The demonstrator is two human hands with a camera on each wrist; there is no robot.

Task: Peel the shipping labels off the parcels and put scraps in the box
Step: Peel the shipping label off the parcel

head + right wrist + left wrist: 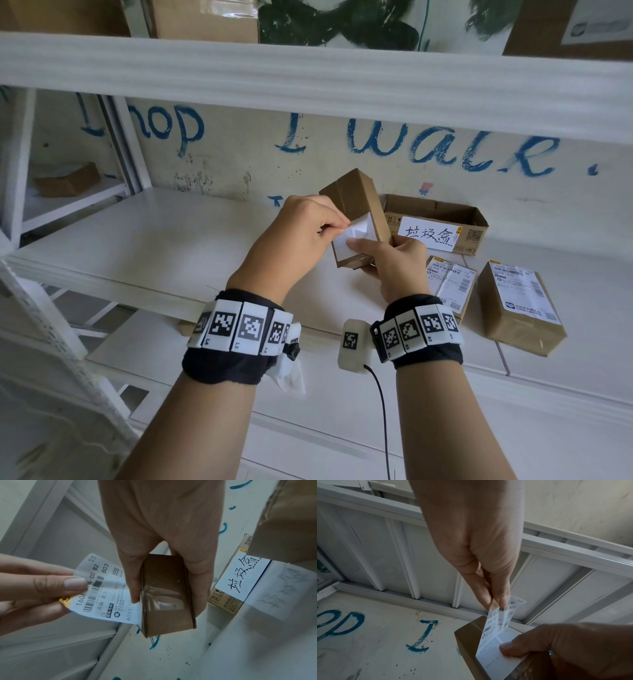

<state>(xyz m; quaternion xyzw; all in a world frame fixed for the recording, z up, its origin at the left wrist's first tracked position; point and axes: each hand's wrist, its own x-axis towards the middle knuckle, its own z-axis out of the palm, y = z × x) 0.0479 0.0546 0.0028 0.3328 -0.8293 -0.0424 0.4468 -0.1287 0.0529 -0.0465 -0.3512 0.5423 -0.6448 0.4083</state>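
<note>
A small brown cardboard parcel [359,205] is held up above the white shelf. My right hand [390,263] grips it from below, thumb pressed on the white label backing [498,657]. My left hand [308,226] pinches the free corner of the white shipping label [102,595], which is peeled partway off the parcel [168,596] and still attached along one edge. The open scrap box [442,222], with a white handwritten sign, stands just behind the parcel.
Two more labelled parcels [452,284] [520,305] lie on the shelf [137,240] at the right. A painted wall [239,154] backs the shelf, and an upper shelf beam [308,75] runs overhead. Another carton [68,181] sits far left.
</note>
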